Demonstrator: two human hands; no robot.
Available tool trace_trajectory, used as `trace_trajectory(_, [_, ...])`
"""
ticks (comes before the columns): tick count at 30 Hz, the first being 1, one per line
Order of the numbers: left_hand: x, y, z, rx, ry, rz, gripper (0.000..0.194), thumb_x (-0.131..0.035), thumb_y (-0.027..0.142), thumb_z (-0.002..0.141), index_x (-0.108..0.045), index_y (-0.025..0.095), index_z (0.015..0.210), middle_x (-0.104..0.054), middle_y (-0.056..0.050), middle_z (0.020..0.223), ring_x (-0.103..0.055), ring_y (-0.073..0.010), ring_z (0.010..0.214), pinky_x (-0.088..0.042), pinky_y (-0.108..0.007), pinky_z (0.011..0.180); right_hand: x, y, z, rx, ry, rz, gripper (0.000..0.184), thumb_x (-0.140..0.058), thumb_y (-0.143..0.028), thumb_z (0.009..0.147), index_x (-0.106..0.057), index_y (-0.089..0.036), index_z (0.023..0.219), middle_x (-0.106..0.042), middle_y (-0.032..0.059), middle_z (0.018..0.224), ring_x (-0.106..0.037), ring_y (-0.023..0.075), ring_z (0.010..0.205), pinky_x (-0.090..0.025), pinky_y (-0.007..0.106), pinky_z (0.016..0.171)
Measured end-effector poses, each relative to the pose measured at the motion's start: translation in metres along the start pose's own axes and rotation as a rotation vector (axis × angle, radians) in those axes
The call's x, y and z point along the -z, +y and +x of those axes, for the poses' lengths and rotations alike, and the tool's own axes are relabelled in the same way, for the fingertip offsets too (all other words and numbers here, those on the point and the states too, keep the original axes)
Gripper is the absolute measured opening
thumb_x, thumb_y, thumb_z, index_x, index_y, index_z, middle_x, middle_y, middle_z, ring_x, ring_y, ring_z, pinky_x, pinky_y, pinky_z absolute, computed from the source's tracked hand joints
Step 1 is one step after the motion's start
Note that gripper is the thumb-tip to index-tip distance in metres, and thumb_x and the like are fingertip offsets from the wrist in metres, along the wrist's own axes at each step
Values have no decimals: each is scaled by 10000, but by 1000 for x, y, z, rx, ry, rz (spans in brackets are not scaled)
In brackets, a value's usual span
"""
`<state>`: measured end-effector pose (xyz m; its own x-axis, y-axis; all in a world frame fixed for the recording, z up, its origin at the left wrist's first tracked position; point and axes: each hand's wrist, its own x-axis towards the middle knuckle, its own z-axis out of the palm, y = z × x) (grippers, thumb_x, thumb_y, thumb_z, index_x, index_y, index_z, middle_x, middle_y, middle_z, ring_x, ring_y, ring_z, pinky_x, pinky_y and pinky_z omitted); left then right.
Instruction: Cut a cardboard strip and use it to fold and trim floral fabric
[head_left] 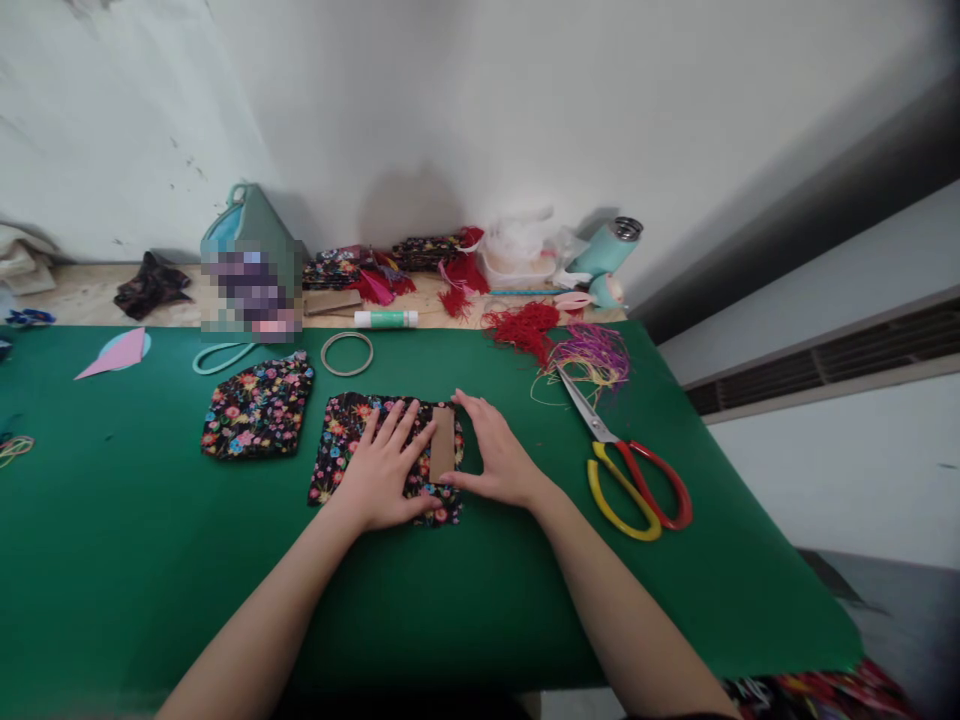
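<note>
Arms (255,610) reached over the mat (450,620); the left hand (386,475) lay spread on the cloth (337,440), the right hand (499,455), thumb and fingers apart, maybe touched the card (442,445) on top; holding both still seemed best

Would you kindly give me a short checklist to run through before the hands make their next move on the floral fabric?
1. Floral fabric steadied: ok, the left hand is spread on it.
2. Brown strip on the fabric: ok, near its right edge.
3. Right hand at the strip: ok, thumb by its lower end.
4. Scissors apart from both hands: ok, off to the right.
5. Scissor tips clear of the loose threads: not ok, they reach them.
6. Fabric's underside smooth: cannot tell, hidden.
</note>
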<state>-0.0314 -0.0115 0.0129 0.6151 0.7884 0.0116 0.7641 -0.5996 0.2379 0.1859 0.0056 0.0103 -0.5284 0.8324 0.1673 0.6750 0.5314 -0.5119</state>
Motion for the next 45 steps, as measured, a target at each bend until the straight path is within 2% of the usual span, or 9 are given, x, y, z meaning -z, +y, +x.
trace_trajectory(7, [0,0,0,-5,5,-10,930,-428,738,730,-155,235,1463,-67,-97,1542,-62,-327,1403,-15,-529,1111,0,0,0,50,-22,-10,1081,-682,-537,656,-38,-196,1456,-395,155,1391,-351,323,1300,-230,580,1085])
trace_trajectory(24, [-1,3,0,12,26,-21,922,-421,721,744,-143,221,1467,-73,-95,1542,-67,-341,1399,-30,-540,1108,-2,3,1,49,-11,-5,1068,-679,-511,662,-39,-196,1457,-397,149,1390,-352,322,1295,-235,583,1079])
trace_trajectory(30, [0,4,0,8,21,-24,862,-453,709,741,-190,297,1452,-53,-65,1546,-56,-356,1397,-26,-563,1098,-2,3,1,41,-18,-5,1079,-679,-528,661,-26,-203,1456,-405,154,1383,-362,329,1291,-239,594,1073])
trace_trajectory(36, [0,5,-1,28,15,-29,872,-479,702,730,-203,293,1449,-38,-79,1546,-56,-366,1395,-8,-571,1096,-2,3,1,30,-39,-19,1047,-678,-546,662,-88,-184,1447,-417,160,1367,-363,330,1292,-239,582,1082])
trace_trajectory(41, [2,5,0,4,5,-53,887,-498,677,736,-203,249,1454,-17,-89,1545,-23,-366,1396,-49,-560,1105,-1,2,1,33,-49,-28,992,-673,-535,669,-149,-188,1436,-426,152,1361,-382,311,1277,-230,568,1094])
trace_trajectory(45, [6,5,2,-62,-19,-52,806,-525,631,751,-295,252,1424,-37,-85,1545,-41,-361,1397,-48,-566,1107,1,1,2,33,-59,-34,926,-675,-514,671,-235,-179,1414,-430,148,1355,-375,296,1280,-217,546,1106])
